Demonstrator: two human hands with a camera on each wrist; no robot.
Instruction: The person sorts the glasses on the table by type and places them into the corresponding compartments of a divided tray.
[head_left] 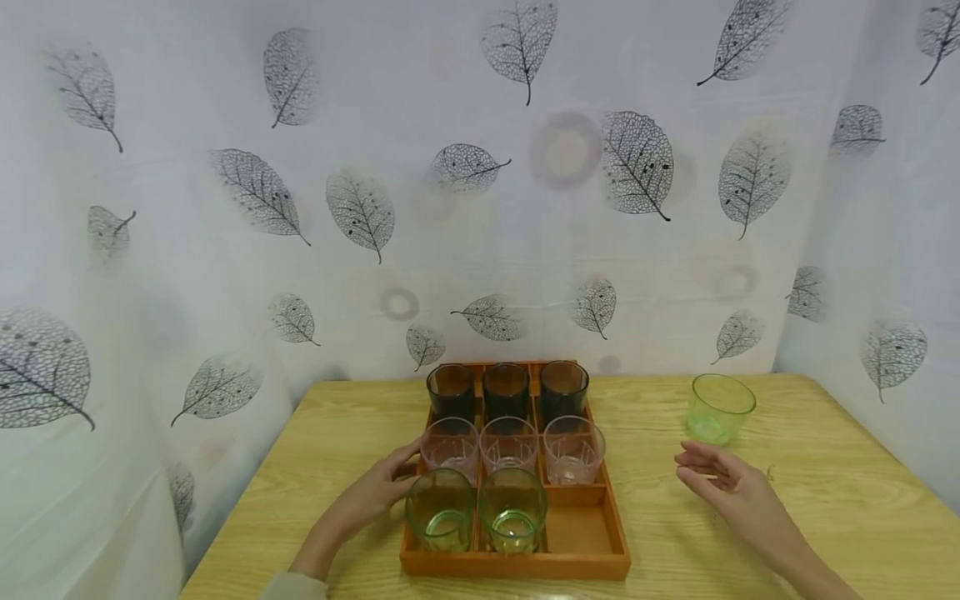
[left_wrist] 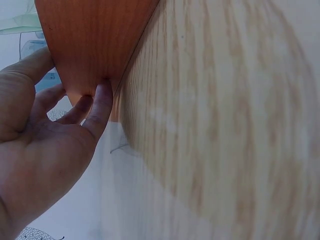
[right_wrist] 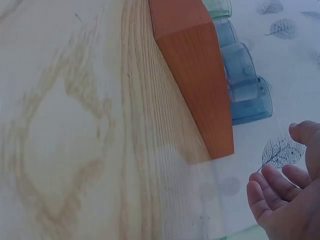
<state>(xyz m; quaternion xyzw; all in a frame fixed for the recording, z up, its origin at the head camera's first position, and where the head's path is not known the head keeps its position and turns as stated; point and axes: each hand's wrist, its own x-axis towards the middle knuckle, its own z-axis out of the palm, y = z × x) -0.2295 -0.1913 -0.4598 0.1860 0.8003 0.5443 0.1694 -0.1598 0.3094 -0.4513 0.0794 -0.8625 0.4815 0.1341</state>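
A wooden compartment tray [head_left: 516, 567] holds drinking glasses in rows. At its left side my left hand [head_left: 375, 492] grips the side wall [left_wrist: 92, 45], two fingertips pressing its outer face while the thumb reaches its rim. Two green glasses [head_left: 513, 521] stand in the front row beside a bare right compartment [head_left: 579, 521]. A third green glass [head_left: 716, 408] stands on the table at the back right. Just in front of it is my right hand [head_left: 738, 500], apart from it, with loosely bent fingers and nothing in them.
Clear glasses [head_left: 573, 454] fill the tray's middle row and dark glasses [head_left: 506, 392] its back row. The wood-grain table [head_left: 345, 417] ends against a leaf-patterned white sheet [head_left: 495, 242] at the back and sides.
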